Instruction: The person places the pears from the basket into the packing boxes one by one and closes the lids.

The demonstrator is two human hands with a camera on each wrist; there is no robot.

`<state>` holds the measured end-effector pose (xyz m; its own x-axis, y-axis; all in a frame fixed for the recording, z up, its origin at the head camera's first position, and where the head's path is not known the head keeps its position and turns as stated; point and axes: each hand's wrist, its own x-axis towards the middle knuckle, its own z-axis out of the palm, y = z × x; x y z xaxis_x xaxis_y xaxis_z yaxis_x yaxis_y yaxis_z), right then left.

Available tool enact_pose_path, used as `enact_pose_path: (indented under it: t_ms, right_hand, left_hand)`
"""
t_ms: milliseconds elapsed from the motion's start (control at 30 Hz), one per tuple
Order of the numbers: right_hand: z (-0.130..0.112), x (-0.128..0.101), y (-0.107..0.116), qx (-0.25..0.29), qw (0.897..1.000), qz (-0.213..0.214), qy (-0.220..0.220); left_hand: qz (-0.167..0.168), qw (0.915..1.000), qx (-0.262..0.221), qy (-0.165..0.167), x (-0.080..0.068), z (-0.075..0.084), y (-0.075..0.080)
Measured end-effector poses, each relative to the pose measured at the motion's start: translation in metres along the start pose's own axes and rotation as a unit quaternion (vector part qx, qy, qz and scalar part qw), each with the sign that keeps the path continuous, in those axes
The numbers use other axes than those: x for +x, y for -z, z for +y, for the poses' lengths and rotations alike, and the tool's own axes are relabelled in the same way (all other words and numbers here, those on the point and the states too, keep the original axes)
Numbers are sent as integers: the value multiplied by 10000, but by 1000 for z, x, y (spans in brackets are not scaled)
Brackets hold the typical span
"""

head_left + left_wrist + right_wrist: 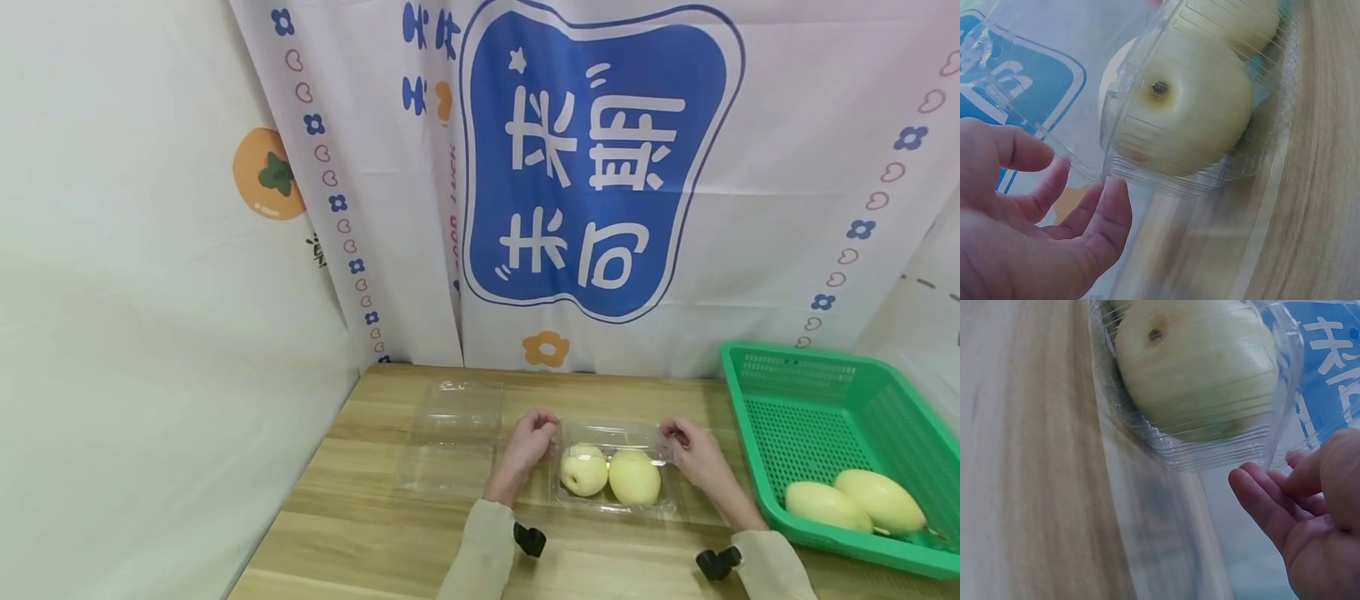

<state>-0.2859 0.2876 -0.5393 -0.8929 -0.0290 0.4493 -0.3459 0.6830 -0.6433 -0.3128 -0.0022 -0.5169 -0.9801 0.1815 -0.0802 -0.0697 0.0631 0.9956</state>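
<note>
A clear plastic clamshell fruit box point(615, 506) stands on the table with its lid point(611, 435) partly raised. Two pale yellow-green, pear-like fruits, one on the left point(584, 470) and one on the right point(635, 477), lie side by side in it. At the box's left side, my left hand point(531, 442) pinches the lid's edge between thumb and finger, the other fingers bent by the corner point(1105, 175). On the opposite side my right hand point(693, 452) pinches the lid's edge, its other fingertips point(1244, 481) close to the box's corner.
To the left lies another clear plastic box point(450, 467), opened out flat. A green basket point(780, 408) on the right holds two more pale fruits point(873, 500). A printed curtain point(405, 250) hangs behind the wooden table point(330, 517).
</note>
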Motion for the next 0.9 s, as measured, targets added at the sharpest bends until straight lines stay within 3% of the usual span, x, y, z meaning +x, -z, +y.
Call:
enact_pose_path:
  t_ms: [500,900]
  right_hand:
    - [1,-6,5,259,9969,-160,-721]
    - [6,-1,2,839,9925,-604,-648]
  left_hand:
    - [-61,9996,167,-209,0,-8,-7]
    - [-54,9983,502,-275,0,-7,-3]
